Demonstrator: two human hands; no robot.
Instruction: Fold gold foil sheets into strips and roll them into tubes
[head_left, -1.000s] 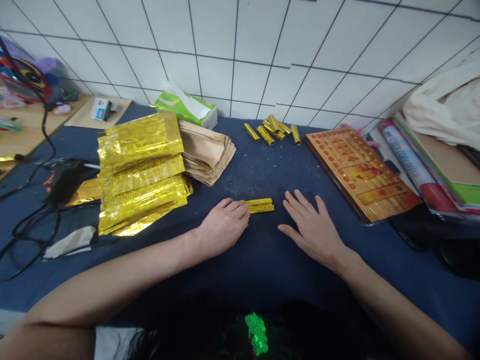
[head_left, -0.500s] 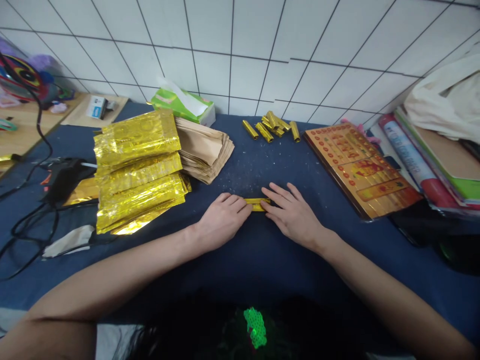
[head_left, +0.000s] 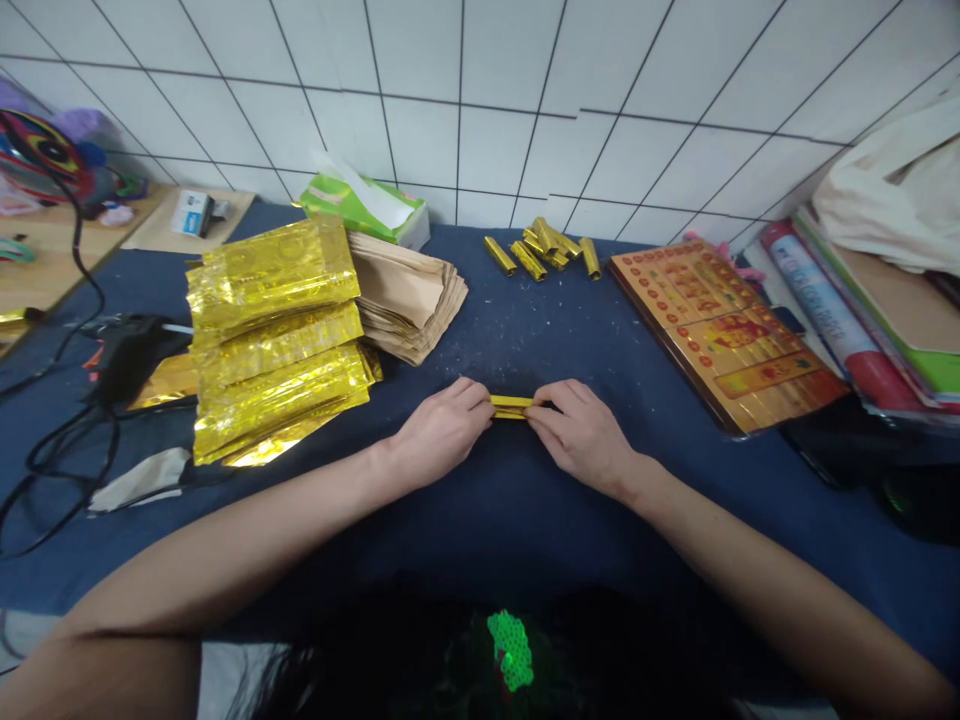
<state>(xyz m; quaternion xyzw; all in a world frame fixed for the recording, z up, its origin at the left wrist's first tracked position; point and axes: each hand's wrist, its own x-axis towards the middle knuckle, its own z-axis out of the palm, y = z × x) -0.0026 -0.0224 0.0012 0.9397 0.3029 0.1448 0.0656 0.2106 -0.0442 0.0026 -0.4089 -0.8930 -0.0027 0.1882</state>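
Note:
A narrow strip of folded gold foil paper (head_left: 511,407) stretches between my hands, low over the dark blue tablecloth (head_left: 480,550). My left hand (head_left: 448,430) pinches its left end, the fingers closed. At the right end my right hand (head_left: 577,430) is closed on it too, fingers curled and thumb below. Beyond them, near the wall, several short rolled gold paper tubes (head_left: 529,261) lie in a loose heap. To the left, overlapping sheets of gold foil paper (head_left: 277,330) are stacked beside a pile of brown paper (head_left: 420,310).
A green tissue pack (head_left: 360,205) stands by the tiled wall. A black glue gun (head_left: 131,355) with its cord lies at left. On the right are a gold-and-red printed packet (head_left: 727,335), a red-and-blue roll (head_left: 821,300) and a pale cloth bag (head_left: 892,190).
My right hand's spread fingers have curled and closed on the right end of the gold strip. The left hand stays on its end, and the strip looks slightly raised.

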